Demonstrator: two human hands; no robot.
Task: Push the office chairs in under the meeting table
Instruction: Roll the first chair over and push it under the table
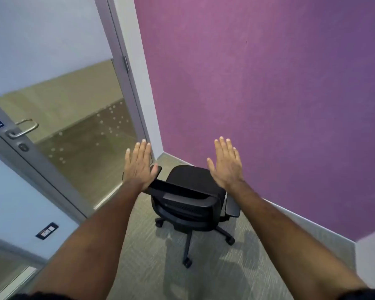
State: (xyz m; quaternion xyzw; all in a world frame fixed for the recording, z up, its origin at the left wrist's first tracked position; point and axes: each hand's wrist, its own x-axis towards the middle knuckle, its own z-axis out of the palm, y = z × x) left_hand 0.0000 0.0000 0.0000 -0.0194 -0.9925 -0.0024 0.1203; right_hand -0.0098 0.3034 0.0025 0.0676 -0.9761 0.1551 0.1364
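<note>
1. A black office chair (193, 198) stands on the grey-green carpet (236, 269) in the corner of the room, near the foot of the purple wall (268, 83) and just right of the glass door (69, 126)
2. Its backrest faces the camera, the seat lies toward the wall, and the wheeled base shows below
3. The left hand (139, 165) is held out flat, back up, fingers straight and close together, gripping nothing; it sits in front of the chair's left armrest (155, 171) in this view, and contact cannot be told
4. The right hand (226, 164) is likewise flat and empty, fingers slightly spread, above the right side of the seat
5. Both bare forearms reach forward from the lower edge of the view
6. The door carries a metal lever handle (23, 128); no meeting table is in view
</note>
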